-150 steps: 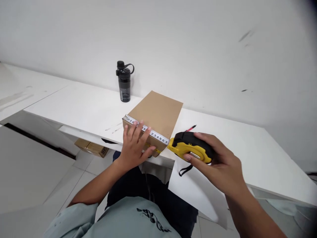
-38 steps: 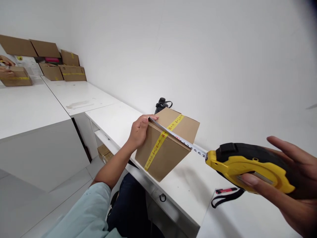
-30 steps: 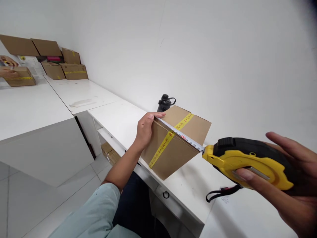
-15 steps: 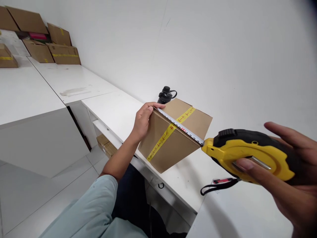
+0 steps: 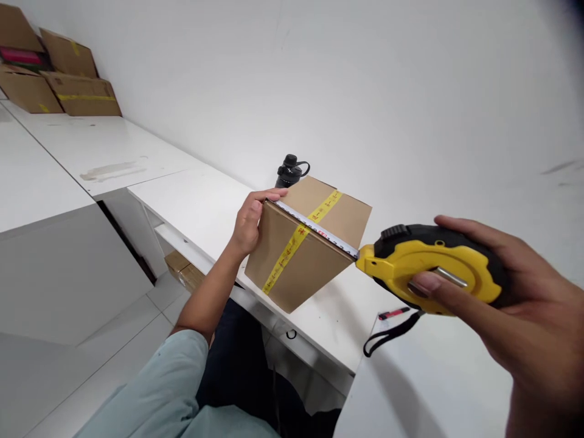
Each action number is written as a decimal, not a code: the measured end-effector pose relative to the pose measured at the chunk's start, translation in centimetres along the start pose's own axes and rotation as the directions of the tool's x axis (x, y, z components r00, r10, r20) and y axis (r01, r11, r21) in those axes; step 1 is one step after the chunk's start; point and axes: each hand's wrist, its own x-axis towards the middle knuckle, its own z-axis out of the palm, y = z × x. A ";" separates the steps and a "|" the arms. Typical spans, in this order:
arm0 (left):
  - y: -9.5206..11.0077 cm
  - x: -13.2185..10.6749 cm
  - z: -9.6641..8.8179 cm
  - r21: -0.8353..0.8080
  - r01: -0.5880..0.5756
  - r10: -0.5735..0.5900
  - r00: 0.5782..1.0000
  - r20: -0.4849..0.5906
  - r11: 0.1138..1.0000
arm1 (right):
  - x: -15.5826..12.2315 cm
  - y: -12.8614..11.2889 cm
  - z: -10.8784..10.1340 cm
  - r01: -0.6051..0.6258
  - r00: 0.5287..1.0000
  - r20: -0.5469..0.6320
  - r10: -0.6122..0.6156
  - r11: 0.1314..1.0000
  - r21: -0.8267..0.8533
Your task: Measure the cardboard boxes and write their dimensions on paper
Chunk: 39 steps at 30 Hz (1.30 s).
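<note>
**Tape measure stretched along the top edge of a box**

A plain white wall [image 5: 365,91] fills the upper half of the view. Below it runs a white desk [image 5: 205,207], with two more white desks [image 5: 91,146] joined on at the left. At their far end sits a pile of cardboard boxes [image 5: 68,85], some with open flaps.

The cardboard box [image 5: 296,274] stands on the near desk, close to its front edge. It is sealed with a strip of yellow tape [image 5: 287,255] that runs over the top and down the front face.

The right hand [image 5: 515,322] is closest to the camera, wrapped around the yellow and black tape measure [image 5: 438,274]. Its thumb lies across the yellow face and its fingers curl over the black back. The case hangs in the air just beside the box's right top corner.

The left hand [image 5: 249,222], on a pale green sleeve [image 5: 155,389], clasps the box's left top corner. Its fingers lie over the top edge and press down the end of the blade [image 5: 314,228]. The blade is white with printed numbers and runs straight along the front top edge from that corner to the mouth of the case.

A black bottle [image 5: 287,173] stands behind the box, against the wall. Another brown box [image 5: 182,271] rests on the floor under the desk. A black wrist strap [image 5: 387,337] dangles from the case, and a red pen [image 5: 392,314] lies on the desk beneath it.
</note>
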 end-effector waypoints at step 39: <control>0.8 1.0 -2.0 0.348 -0.058 0.035 0.997 0.074 0.936 | -3.0 -1.9 3.9 0.337 0.926 -0.229 -0.299 0.930 0.147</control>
